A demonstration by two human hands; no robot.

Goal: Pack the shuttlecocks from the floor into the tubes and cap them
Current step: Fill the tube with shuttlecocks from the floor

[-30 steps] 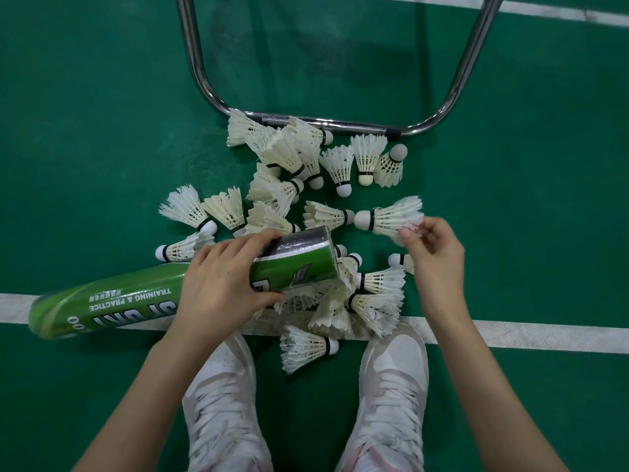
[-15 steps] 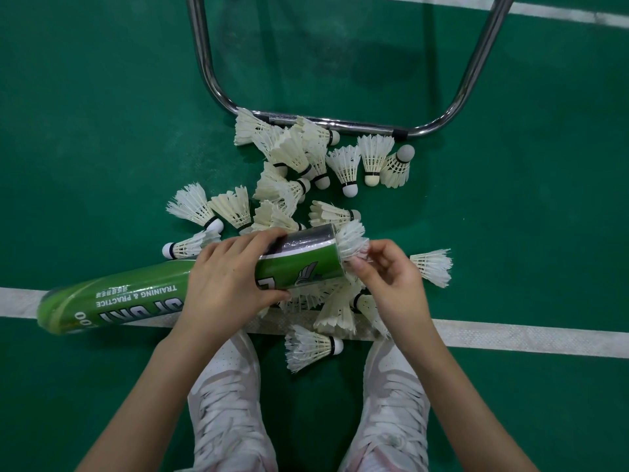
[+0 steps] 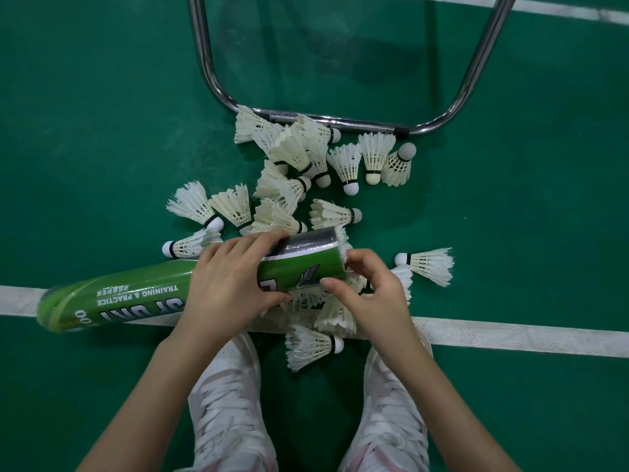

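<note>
Left hand [image 3: 228,284] grips the green shuttlecock tube [image 3: 170,294], held level above the floor [image 3: 85,114]; right hand [image 3: 367,287], fingers curled, presses a shuttlecock [image 3: 343,245] into its mouth; many loose shuttlecocks [image 3: 306,158] remain unpacked; no cap visible; packing seems early.

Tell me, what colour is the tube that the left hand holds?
Green, with a black band near its open end and white lettering; the tube shows best in the head view.

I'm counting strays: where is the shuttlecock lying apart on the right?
In the head view, the lone shuttlecock lies on the green floor right of the tube mouth, beyond the right hand, cork pointing left.
</note>
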